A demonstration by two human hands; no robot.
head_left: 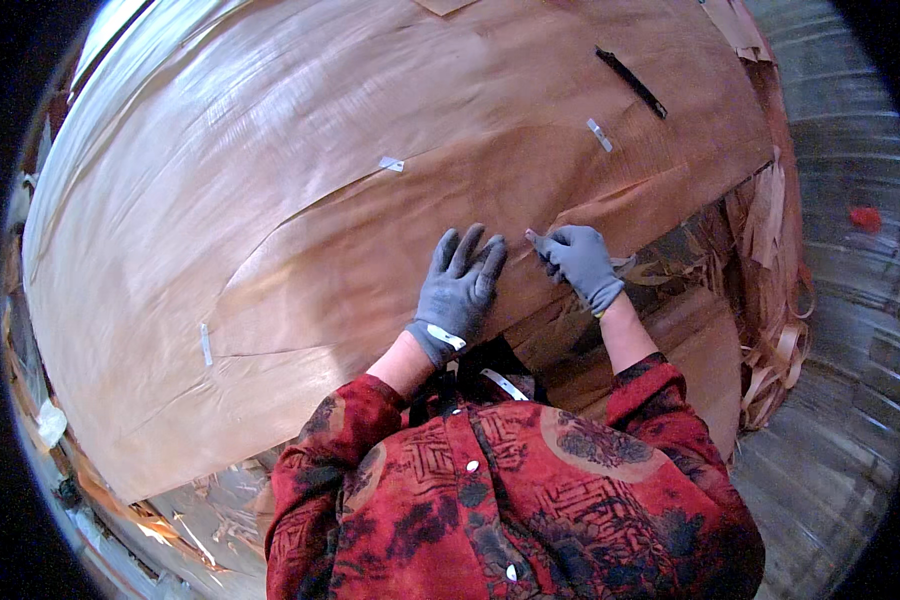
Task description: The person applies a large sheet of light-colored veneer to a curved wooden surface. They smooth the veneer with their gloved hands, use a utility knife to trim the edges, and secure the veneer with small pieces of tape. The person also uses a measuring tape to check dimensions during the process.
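Note:
Large tan veneer-like sheets (330, 110) cover the work surface in front of me, creased and overlapping along long edges. My left hand (455, 290), in a grey glove with a white strip at the cuff, lies on the sheet with its fingers spread. Just right of it, my right hand (575, 260), also gloved, has finger and thumb closed at the sheet; what they grip is too small to make out. Short white tape strips stick to the sheet, one (391, 164) above my left hand, one (598, 135) higher right, another (206, 344) at the left.
A long black narrow tool (630, 82) lies on the sheet at upper right. Loose curled offcuts (780, 360) hang along the right edge. A grey slatted floor (840, 300) lies beyond, with a small red object (864, 219). More scraps (200, 525) lie below the near left edge.

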